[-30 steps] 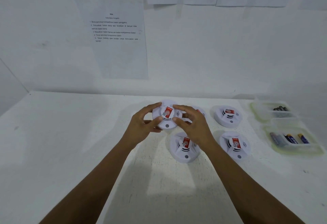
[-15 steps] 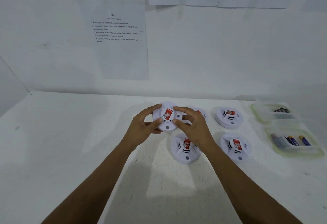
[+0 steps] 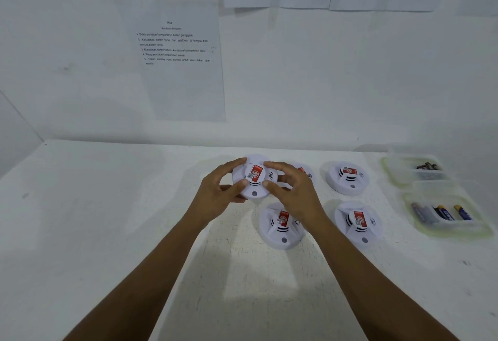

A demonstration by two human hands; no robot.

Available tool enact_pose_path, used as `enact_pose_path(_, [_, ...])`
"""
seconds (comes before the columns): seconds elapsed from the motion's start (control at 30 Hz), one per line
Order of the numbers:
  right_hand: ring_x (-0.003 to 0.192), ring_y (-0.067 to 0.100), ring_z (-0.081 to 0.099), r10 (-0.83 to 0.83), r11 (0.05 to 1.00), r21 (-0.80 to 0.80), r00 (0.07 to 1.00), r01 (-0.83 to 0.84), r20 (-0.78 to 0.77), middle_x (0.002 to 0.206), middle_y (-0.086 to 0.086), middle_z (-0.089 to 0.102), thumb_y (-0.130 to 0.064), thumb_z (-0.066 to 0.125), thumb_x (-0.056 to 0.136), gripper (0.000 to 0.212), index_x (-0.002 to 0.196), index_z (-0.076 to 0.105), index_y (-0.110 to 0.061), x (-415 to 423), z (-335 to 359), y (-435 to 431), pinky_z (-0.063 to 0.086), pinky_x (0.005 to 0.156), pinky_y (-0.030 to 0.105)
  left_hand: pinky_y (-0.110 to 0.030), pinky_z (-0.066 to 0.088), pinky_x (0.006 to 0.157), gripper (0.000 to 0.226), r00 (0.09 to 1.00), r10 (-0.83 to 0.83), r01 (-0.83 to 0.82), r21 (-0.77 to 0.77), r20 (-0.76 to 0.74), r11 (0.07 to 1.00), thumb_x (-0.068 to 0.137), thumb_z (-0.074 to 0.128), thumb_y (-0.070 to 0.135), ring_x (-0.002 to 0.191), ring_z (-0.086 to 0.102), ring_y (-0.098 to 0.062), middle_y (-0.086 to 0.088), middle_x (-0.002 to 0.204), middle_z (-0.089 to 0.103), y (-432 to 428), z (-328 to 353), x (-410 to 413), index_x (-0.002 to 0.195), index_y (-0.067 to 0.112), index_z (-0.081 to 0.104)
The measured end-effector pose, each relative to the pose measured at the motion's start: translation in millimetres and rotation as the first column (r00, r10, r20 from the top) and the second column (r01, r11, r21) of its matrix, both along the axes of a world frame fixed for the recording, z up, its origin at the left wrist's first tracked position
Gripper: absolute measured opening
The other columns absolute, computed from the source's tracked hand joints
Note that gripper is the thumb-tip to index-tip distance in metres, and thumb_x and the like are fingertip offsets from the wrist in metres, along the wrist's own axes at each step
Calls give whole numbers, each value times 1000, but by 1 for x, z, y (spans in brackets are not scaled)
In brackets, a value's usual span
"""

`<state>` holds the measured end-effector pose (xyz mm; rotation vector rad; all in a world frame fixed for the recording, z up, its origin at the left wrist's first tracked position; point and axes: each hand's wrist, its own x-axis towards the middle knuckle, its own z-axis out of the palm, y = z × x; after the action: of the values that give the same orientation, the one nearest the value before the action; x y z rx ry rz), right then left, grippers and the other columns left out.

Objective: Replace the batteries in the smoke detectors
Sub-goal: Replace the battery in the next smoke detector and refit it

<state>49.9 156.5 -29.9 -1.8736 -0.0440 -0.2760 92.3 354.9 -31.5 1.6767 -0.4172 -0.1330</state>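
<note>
The left hand [image 3: 219, 192] and right hand [image 3: 295, 192] clamp the rim of a round smoke detector [image 3: 254, 177] from opposite sides, above the surface [image 3: 107, 232]. Its red-labelled face tilts toward the camera, with the small button nearest the person. The other detectors [image 3: 347, 179] lie just to its right.

With the held smoke detector [image 3: 253, 176] as clock centre, the left hand [image 3: 218, 195] grips it from 9 o'clock and the right hand [image 3: 293, 192] from 3. From 7 round to 10 o'clock the counter [image 3: 107, 232] lies bare and wide. At 12 o'clock the wall [image 3: 296, 84] closes it off. At 5 o'clock the near detector [image 3: 280, 230] sits just under the right wrist. At 3 o'clock a half-hidden detector [image 3: 304, 172] lies behind the right fingers, with the far-right detector [image 3: 347, 179] beyond it. The near-right detector [image 3: 358, 223] is at 4 o'clock. Narrow counter strips part them. Further right stand the far container [image 3: 412, 170] and the near container [image 3: 444, 216].
</note>
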Motion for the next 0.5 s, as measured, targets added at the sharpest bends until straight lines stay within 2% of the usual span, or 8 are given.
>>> enact_pose_path(0.33, [109,8,64,-11,1000,3,1000,11,-10,124,-10,65,-23,73,87,38,124,66,-27,-1,1,0,55,94,33,-41,61,72,47,1000,5,-5,7,15,1000,89,67,22,100,69,-23,-2,130,60,-1,-1,0,134,21,55])
enact_pose_path(0.5, [108,9,65,-13,1000,-4,1000,13,-8,124,-8,65,-23,73,87,39,125,65,-25,-1,1,0,56,93,32,-43,61,74,47,1000,11,-11,13,16,1000,88,67,21,101,69,-24,-1,132,58,-1,-1,0,134,21,55])
